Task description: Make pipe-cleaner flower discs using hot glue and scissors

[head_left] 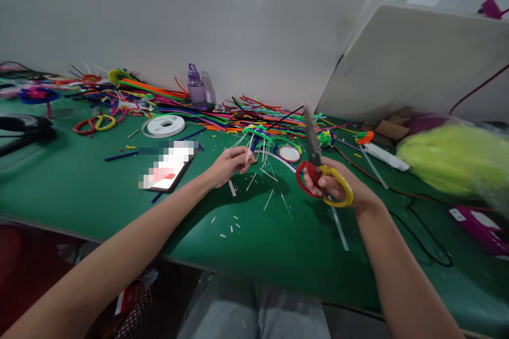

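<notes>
My left hand [234, 163] pinches the dark blue stem of a fuzzy pipe-cleaner ornament [258, 131] with a green-edged top. Thin white strands hang down from that top around my fingers. In my right hand [330, 183] is a pair of scissors [314, 148] with one red and one yellow handle. Their blades point up and away, a little blurred, to the right of the ornament and apart from it. Whether the blades are parted is hard to make out. White strips and small clippings [231, 228] lie on the green table below my hands.
Pipe cleaners [159, 98] in many colours are heaped along the white partition [159, 26]. A purple bottle [196, 87], a ribbon spool [165, 126], a phone [170, 167] and other scissors [95, 123] stand or lie left. At right are a yellow-green bag [441, 156] and a magenta device [481, 230].
</notes>
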Demonstrator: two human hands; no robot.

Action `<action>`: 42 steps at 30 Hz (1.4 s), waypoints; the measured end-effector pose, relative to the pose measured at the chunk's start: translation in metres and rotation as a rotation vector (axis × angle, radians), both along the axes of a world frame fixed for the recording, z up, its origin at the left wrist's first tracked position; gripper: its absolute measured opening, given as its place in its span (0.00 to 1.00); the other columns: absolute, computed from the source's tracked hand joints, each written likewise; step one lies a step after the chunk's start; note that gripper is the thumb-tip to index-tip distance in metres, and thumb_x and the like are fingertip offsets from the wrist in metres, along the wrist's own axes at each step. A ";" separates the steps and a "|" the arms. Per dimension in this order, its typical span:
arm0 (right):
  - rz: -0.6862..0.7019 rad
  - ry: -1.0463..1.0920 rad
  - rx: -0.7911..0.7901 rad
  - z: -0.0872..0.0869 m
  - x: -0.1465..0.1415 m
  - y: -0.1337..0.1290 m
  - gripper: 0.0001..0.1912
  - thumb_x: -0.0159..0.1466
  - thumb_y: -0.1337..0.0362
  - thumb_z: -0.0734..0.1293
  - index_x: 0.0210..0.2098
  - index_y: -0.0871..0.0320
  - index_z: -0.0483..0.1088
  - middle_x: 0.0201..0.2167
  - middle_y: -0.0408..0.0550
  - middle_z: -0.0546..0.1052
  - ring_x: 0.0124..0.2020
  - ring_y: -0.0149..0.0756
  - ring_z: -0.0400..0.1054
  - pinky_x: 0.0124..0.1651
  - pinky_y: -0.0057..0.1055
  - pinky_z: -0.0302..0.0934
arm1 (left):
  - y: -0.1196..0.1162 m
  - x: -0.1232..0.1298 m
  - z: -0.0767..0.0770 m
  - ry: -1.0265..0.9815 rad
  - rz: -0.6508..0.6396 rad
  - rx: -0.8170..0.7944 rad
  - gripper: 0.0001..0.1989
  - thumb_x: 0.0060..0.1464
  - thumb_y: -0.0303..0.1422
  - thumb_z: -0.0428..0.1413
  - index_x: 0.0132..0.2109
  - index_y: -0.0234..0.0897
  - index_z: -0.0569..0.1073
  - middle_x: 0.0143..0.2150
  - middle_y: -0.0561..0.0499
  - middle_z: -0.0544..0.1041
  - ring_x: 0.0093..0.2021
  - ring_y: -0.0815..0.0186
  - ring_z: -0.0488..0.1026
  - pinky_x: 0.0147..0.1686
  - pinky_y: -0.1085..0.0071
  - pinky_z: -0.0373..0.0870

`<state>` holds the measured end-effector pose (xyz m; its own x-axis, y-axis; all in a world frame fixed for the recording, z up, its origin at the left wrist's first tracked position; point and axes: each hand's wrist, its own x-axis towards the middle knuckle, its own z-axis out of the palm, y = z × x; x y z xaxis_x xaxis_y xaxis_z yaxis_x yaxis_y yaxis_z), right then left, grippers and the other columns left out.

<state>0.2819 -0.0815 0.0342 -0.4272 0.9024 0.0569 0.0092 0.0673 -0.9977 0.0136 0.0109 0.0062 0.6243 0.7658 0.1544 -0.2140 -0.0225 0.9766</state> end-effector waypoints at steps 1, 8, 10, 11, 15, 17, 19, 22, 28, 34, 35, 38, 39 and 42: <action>-0.033 0.016 0.010 0.001 -0.001 0.000 0.19 0.52 0.54 0.70 0.36 0.56 0.61 0.26 0.42 0.65 0.23 0.28 0.58 0.24 0.27 0.52 | 0.000 0.000 0.000 -0.011 -0.007 -0.003 0.11 0.54 0.35 0.53 0.27 0.34 0.64 0.25 0.55 0.63 0.22 0.77 0.59 0.24 0.77 0.58; -0.098 -0.141 -0.003 0.008 -0.002 -0.002 0.25 0.46 0.52 0.74 0.34 0.55 0.60 0.30 0.43 0.62 0.28 0.29 0.57 0.27 0.25 0.54 | 0.001 -0.001 -0.001 -0.021 0.023 -0.023 0.11 0.53 0.36 0.55 0.29 0.34 0.65 0.25 0.54 0.64 0.21 0.77 0.59 0.23 0.77 0.57; -0.038 -0.151 -0.042 0.009 -0.006 -0.003 0.24 0.47 0.51 0.73 0.35 0.55 0.61 0.31 0.44 0.64 0.30 0.30 0.60 0.29 0.25 0.56 | 0.001 0.000 0.000 -0.026 0.045 -0.022 0.11 0.53 0.36 0.55 0.29 0.33 0.65 0.26 0.54 0.64 0.22 0.77 0.60 0.22 0.78 0.57; -0.009 -0.137 -0.063 0.009 -0.008 -0.004 0.23 0.49 0.50 0.72 0.36 0.56 0.61 0.32 0.45 0.66 0.31 0.31 0.62 0.31 0.26 0.58 | 0.001 0.000 0.001 -0.029 0.050 -0.023 0.11 0.53 0.36 0.55 0.29 0.33 0.65 0.26 0.54 0.64 0.22 0.77 0.60 0.22 0.78 0.57; 0.050 0.008 -0.094 0.005 -0.020 -0.004 0.26 0.54 0.48 0.68 0.45 0.55 0.62 0.42 0.53 0.71 0.43 0.41 0.66 0.46 0.38 0.60 | 0.000 0.000 0.003 -0.037 0.051 -0.023 0.13 0.52 0.37 0.55 0.27 0.33 0.65 0.26 0.55 0.64 0.22 0.77 0.60 0.21 0.79 0.57; 0.063 0.064 -0.068 0.002 -0.023 -0.004 0.31 0.53 0.44 0.66 0.49 0.55 0.62 0.48 0.56 0.69 0.49 0.45 0.64 0.49 0.41 0.59 | 0.001 0.000 0.002 -0.041 0.057 -0.021 0.13 0.52 0.37 0.56 0.28 0.33 0.65 0.26 0.55 0.64 0.22 0.77 0.60 0.21 0.79 0.57; 0.071 0.076 -0.045 -0.001 -0.022 -0.003 0.33 0.52 0.40 0.65 0.49 0.56 0.63 0.50 0.57 0.67 0.49 0.46 0.63 0.47 0.41 0.60 | 0.001 0.000 0.001 -0.044 0.065 -0.018 0.12 0.52 0.37 0.56 0.28 0.33 0.65 0.26 0.55 0.64 0.22 0.77 0.61 0.21 0.79 0.57; -0.051 0.024 -0.020 -0.003 -0.016 0.000 0.27 0.55 0.43 0.64 0.45 0.58 0.65 0.38 0.52 0.69 0.33 0.36 0.66 0.34 0.33 0.62 | 0.002 0.000 0.000 -0.032 0.071 -0.018 0.12 0.52 0.37 0.56 0.29 0.33 0.65 0.26 0.55 0.64 0.22 0.77 0.61 0.21 0.79 0.57; -0.185 -0.469 0.033 0.002 -0.008 0.003 0.22 0.49 0.55 0.72 0.38 0.58 0.65 0.31 0.44 0.66 0.29 0.31 0.60 0.31 0.28 0.56 | 0.002 -0.002 0.001 -0.016 0.085 0.010 0.12 0.52 0.37 0.55 0.29 0.33 0.65 0.26 0.55 0.63 0.22 0.77 0.60 0.21 0.79 0.56; -0.098 -0.681 0.059 -0.005 -0.006 0.004 0.23 0.47 0.54 0.73 0.39 0.57 0.65 0.35 0.44 0.69 0.32 0.35 0.61 0.34 0.30 0.56 | 0.002 -0.002 0.003 -0.004 0.095 0.018 0.12 0.53 0.37 0.55 0.27 0.34 0.64 0.25 0.55 0.63 0.21 0.77 0.59 0.21 0.78 0.54; -0.106 -0.696 0.072 -0.006 -0.006 0.005 0.23 0.47 0.54 0.72 0.38 0.57 0.65 0.34 0.44 0.69 0.32 0.35 0.61 0.33 0.30 0.56 | 0.002 -0.002 0.003 -0.001 0.099 0.020 0.12 0.52 0.36 0.55 0.27 0.34 0.64 0.25 0.55 0.63 0.21 0.77 0.59 0.20 0.78 0.54; -0.111 -0.716 0.087 -0.008 -0.007 0.006 0.22 0.48 0.52 0.71 0.37 0.58 0.67 0.32 0.44 0.70 0.31 0.35 0.61 0.33 0.30 0.55 | 0.002 -0.001 0.004 0.005 0.107 0.036 0.11 0.52 0.35 0.56 0.27 0.34 0.65 0.25 0.55 0.63 0.21 0.78 0.59 0.21 0.78 0.54; -0.105 -0.718 0.086 -0.007 -0.008 0.006 0.21 0.49 0.52 0.71 0.37 0.58 0.68 0.32 0.44 0.70 0.31 0.35 0.61 0.33 0.30 0.55 | 0.002 -0.002 0.004 0.011 0.103 0.040 0.11 0.52 0.35 0.56 0.27 0.34 0.65 0.25 0.55 0.63 0.21 0.78 0.59 0.21 0.78 0.55; -0.072 -0.715 0.067 -0.004 -0.011 0.005 0.21 0.51 0.51 0.70 0.37 0.58 0.69 0.32 0.44 0.70 0.30 0.35 0.61 0.32 0.29 0.54 | 0.001 -0.002 0.003 0.028 0.093 0.043 0.11 0.52 0.35 0.56 0.28 0.33 0.66 0.25 0.55 0.63 0.21 0.77 0.59 0.21 0.78 0.56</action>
<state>0.2709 -0.0768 0.0300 -0.3201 0.9341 -0.1581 0.6650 0.1027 -0.7397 0.0120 0.0123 0.0093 0.5555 0.8135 0.1722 -0.1816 -0.0834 0.9798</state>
